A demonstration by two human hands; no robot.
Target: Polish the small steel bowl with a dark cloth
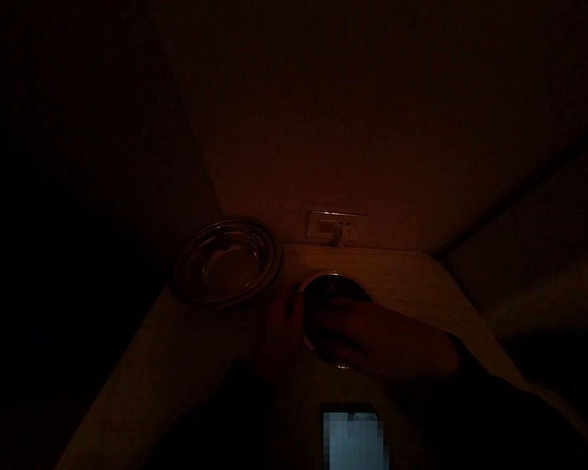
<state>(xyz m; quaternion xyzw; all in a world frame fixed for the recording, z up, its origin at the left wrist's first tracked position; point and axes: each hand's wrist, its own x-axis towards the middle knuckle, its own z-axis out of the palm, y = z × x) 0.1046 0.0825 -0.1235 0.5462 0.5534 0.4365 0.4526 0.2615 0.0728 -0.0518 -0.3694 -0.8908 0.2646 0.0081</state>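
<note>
Pale wood grain shows faintly on the tabletop (406,274) in front of you, under very dim light. Take the round vessel (336,274) as the centre of a clock, with twelve pointing toward the wall (284,130). It stands on the tabletop between your hands, its thin rim catching a little light at twelve and six.

Your left hand (281,329) is at nine o'clock, its fingers against the vessel's side; you cannot tell from this view whether that grip is clasped or merely resting. Your right hand (365,329) comes over the rim from about four o'clock, fingers down inside the vessel. Darkness hides the fingertips, so whether that grip is clenched, loose or grasping something cannot be told; the contents are too dark to name.

At ten o'clock you have a shiny round dish (232,267) with layered rims, near your left hand. Straight up at twelve, a socket plate (355,226) with a reddish switch sits on the wall. At six, close to you, lies a lit screen (353,440), its display blurred into pale blue blocks.
</note>
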